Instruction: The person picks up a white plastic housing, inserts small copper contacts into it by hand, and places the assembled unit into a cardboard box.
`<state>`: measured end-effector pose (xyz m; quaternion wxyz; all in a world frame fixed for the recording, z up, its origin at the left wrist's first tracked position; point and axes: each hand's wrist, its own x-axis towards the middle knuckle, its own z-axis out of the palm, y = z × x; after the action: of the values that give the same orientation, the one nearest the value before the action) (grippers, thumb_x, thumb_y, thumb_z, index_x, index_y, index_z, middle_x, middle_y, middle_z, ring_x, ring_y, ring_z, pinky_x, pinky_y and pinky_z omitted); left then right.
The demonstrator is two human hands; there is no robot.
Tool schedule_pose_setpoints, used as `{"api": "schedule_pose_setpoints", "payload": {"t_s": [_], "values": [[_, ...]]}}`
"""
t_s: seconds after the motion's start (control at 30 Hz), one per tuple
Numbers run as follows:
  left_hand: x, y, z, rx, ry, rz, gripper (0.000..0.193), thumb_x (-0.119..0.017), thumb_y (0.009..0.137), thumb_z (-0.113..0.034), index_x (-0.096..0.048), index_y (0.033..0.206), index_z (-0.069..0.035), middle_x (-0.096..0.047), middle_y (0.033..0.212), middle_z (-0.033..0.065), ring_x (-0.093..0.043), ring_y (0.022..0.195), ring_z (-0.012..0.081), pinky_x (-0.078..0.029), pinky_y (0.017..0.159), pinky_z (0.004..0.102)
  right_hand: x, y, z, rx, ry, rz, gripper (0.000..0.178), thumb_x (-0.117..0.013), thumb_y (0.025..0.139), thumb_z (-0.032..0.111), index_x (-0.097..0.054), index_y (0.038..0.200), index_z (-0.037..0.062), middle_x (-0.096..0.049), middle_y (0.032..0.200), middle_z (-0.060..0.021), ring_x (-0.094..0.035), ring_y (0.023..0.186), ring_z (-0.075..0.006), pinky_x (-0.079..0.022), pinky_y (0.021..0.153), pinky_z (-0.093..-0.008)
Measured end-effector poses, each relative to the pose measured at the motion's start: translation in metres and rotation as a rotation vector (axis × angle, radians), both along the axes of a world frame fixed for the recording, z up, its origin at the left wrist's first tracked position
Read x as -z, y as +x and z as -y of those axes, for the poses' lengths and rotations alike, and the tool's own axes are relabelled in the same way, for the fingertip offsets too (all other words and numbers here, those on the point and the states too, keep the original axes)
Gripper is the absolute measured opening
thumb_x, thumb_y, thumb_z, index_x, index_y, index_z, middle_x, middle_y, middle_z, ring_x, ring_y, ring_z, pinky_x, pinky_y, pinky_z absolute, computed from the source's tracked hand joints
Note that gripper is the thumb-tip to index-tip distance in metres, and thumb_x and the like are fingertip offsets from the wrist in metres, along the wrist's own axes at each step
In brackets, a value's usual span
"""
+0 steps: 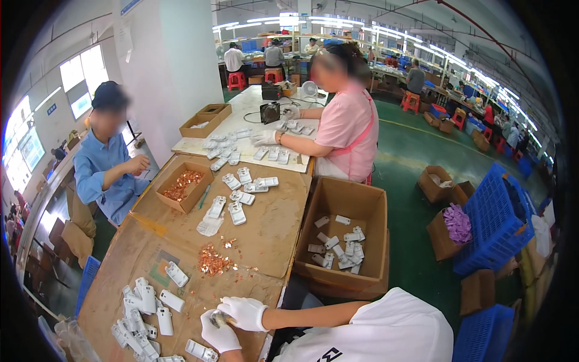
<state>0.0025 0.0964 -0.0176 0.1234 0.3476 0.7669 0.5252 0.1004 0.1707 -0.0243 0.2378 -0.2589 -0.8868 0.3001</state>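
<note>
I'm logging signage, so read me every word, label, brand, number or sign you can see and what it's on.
I won't copy out text, but here's where marks show:
White shirt: black print, lower edge.
Wall sign: blue, too small to read.
Pillar sign: blue and white, unreadable.

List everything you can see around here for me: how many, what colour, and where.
Worktable: one, brown-topped, centre to lower left
Phone-shaped plastic housings: many, white, piled lower left, scattered up-table
Copper-coloured pieces: uncounted heap, mid-table
Small carton: one, brown, left table edge, more such pieces inside
Large carton: one, brown, right of table
Co-workers: two nearby, pink and blue tops, table's far end and left
Blue crates: several, blue, mostly right
Red stools: several, red, background
Pillar: one, white, upper left
Small item: one, dark-silver, between gloves, unclear
Left hand: one, white-gloved, bottom centre
Right hand: one, white-gloved, beside it
</note>
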Motion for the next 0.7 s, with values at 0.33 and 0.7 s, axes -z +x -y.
{"api": "schedule_pose_setpoints", "payload": {"t_s": [0.33,0.7], "values": [[0.018,-0.017,0.006,0.067,0.047,0.292,0.017,-0.057,0.088,0.008,-0.061,0.104,0.003,-0.065,0.090,0.0092,-0.064,0.080,0.0166,-0.054,0.069,0.0292,0.014,0.001,0.030,0.083,0.386,-0.026,0.054,-0.062,0.083,0.020,-0.048,0.134,0.0062,-0.056,0.118,-0.0152,-0.061,0.095,-0.0280,-0.052,0.082,-0.0393],[0.036,-0.028,0.010,0.231,0.282,0.900,0.021,-0.053,0.095,-0.002,-0.060,0.113,0.006,-0.065,0.101,0.0110,-0.065,0.083,0.0190,-0.055,0.068,0.0287,0.018,0.003,0.030,0.000,0.251,0.197,0.057,-0.066,0.081,0.022,-0.050,0.129,-0.0030,-0.050,0.132,-0.0219,-0.061,0.093,-0.0288,-0.053,0.082,-0.0381]]}}
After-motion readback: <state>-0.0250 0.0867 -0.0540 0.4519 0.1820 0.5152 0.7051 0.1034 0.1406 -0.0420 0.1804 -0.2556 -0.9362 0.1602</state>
